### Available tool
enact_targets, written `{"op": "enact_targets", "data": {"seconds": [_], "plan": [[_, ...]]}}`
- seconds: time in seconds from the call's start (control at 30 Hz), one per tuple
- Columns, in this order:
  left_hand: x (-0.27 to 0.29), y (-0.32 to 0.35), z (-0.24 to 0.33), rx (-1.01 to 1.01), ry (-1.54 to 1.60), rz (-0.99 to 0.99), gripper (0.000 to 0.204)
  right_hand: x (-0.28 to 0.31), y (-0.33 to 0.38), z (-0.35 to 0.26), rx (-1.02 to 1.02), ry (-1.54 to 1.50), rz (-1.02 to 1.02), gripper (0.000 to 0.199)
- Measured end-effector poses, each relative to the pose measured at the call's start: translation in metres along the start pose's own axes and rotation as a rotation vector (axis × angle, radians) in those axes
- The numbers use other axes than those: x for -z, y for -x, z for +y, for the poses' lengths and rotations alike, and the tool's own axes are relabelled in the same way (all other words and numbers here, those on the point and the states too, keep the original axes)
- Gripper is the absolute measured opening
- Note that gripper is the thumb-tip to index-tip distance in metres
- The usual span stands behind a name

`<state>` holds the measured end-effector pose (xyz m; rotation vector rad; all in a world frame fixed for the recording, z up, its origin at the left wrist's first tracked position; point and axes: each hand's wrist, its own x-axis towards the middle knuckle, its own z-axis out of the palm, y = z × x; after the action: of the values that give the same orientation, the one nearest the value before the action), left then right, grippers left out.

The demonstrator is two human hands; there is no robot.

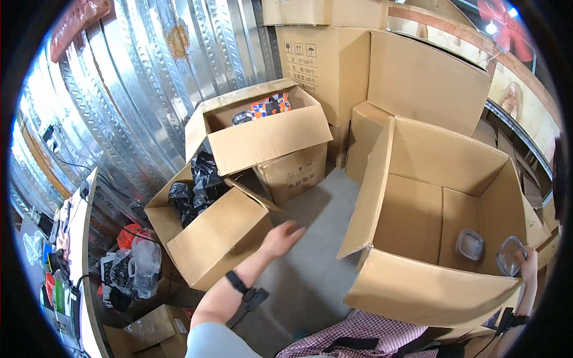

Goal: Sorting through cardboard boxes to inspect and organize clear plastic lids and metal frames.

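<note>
Clear container going into the big box, one already inside

Clear plastic container [509,255] sits in my right hand [528,265], held at the far right rim of the large open cardboard box [418,292], just over the inner wall. Fingers curl round its edge, a closed grip on it; I can't tell how tight. A second clear container with a dark rim [470,244] already lies on the box floor, just left of the right hand and a little lower. Apart from that one the box shows only bare cardboard, so by my read the loading has barely started: one in, one at the rim, lots of room left.

Left hand [282,237] is spread flat, fingers open, holding nothing. It hovers over the grey floor [310,268] between boxes, close to the corner flap of the smaller carton [221,238] just left of it; touching or not, can't tell. That carton holds black bags [194,194]. Beyond the left hand, another open carton [268,137] holds something with an orange and blue pattern plus a dark item, too small to name. Black strap on the left wrist [237,281]. Stacked closed cartons [325,59] stand well beyond both hands, against a corrugated metal wall [137,77].
</note>
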<state>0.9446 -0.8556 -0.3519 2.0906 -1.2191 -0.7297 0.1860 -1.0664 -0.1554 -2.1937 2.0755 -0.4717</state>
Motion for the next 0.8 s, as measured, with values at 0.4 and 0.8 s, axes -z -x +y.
{"op": "enact_targets", "data": {"seconds": [0.4,0.8], "plan": [[-0.010,-0.106,0.259,-0.201,-0.194,-0.479,0.057,-0.002,0.015,-0.049,0.169,0.110,0.236,0.025],[0.118,0.016,0.113,-0.063,-0.120,-0.060,0.035,-0.052,0.002,-0.205,0.353,0.140,-0.059,0.031]]}}
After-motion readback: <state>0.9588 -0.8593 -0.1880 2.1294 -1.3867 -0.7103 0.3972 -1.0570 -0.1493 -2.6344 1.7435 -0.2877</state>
